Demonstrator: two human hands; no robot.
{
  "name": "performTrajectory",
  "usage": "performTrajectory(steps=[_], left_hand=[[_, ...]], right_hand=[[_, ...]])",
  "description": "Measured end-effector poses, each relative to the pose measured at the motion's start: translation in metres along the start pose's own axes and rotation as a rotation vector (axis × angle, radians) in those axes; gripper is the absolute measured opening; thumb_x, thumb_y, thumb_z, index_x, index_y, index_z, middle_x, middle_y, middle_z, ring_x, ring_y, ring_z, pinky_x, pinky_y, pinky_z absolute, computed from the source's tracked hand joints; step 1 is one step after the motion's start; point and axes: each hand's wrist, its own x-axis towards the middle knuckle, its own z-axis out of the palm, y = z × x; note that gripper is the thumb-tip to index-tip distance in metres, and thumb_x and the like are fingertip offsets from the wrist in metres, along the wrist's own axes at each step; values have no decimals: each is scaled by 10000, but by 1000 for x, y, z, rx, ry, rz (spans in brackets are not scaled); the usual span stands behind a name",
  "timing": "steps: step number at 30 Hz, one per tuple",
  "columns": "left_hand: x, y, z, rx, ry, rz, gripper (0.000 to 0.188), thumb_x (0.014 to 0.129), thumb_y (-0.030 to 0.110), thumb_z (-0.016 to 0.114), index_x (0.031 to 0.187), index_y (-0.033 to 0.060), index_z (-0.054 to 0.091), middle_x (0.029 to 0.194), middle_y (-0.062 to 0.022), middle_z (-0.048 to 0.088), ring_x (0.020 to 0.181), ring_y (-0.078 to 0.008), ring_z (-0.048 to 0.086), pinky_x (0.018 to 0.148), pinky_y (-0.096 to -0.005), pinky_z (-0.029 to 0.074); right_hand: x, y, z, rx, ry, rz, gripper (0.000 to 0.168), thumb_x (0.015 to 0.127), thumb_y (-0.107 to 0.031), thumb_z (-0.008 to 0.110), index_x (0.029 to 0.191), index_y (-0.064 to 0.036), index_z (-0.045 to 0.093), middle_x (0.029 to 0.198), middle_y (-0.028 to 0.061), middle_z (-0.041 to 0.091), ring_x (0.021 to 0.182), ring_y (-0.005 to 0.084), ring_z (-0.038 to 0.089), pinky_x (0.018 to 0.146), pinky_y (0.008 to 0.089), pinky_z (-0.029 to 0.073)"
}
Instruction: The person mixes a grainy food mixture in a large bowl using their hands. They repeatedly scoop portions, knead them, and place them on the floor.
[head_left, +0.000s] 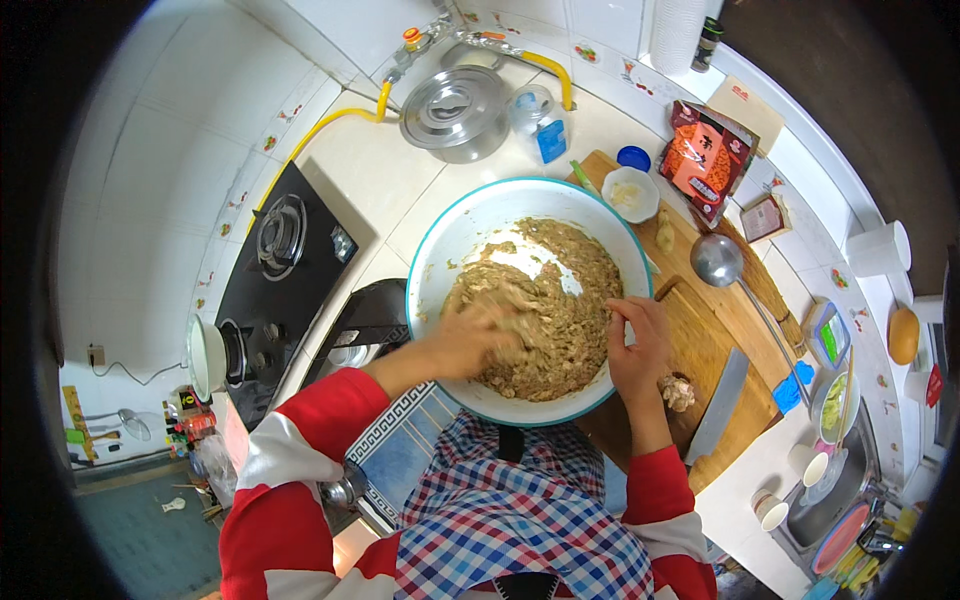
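A large white enamel bowl (442, 225) with a teal rim stands in front of me, partly over the wooden cutting board. It holds a brownish minced filling (570, 330), spread unevenly, with bare white bottom showing near the middle. My left hand (480, 334) is down in the filling on the left side; its fingers are coated and motion-blurred, so their exact pose is hidden. At the right rim, my right hand (637, 345) pinches the bowl's edge between thumb and fingers. Just beyond that wrist, a small lump of minced meat (677, 392) lies on the board.
A cleaver (721, 405) lies on the cutting board (694, 315), beside a metal ladle (717, 260). Behind the bowl are a lidded steel pot (454, 112) and a plastic jar (538, 124). A black gas stove (300, 262) is left; a sink (825, 517) is right.
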Motion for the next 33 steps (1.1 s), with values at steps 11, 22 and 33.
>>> performTrajectory(steps=[11, 22, 33], left_hand=[[100, 64, 38, -238, 384, -34, 537, 846, 450, 564, 1261, 112, 527, 1430, -184, 359, 1358, -365, 272, 1119, -567, 137], [2, -5, 13, -1223, 586, -778, 613, 967, 436, 444, 1445, 84, 291, 1489, -174, 274, 1358, -345, 284, 1102, -447, 271], [55, -59, 87, -2014, 542, -749, 540, 997, 339, 394, 1441, 56, 278, 1436, -152, 373, 1295, -286, 394, 1074, -396, 332]], right_hand=[[1, 0, -1, 26, 10, 20, 186, 792, 64, 594, 955, -15, 639, 864, 119, 592, 774, 275, 557, 676, 354, 460], [-1, 3, 2, 21, 61, -28, 190, 825, 44, 587, 999, -15, 635, 888, 111, 596, 783, 268, 554, 697, 354, 458], [-2, 1, 5, 59, 23, 49, 182, 843, 37, 572, 1007, -11, 636, 910, 112, 596, 811, 247, 566, 729, 329, 465]])
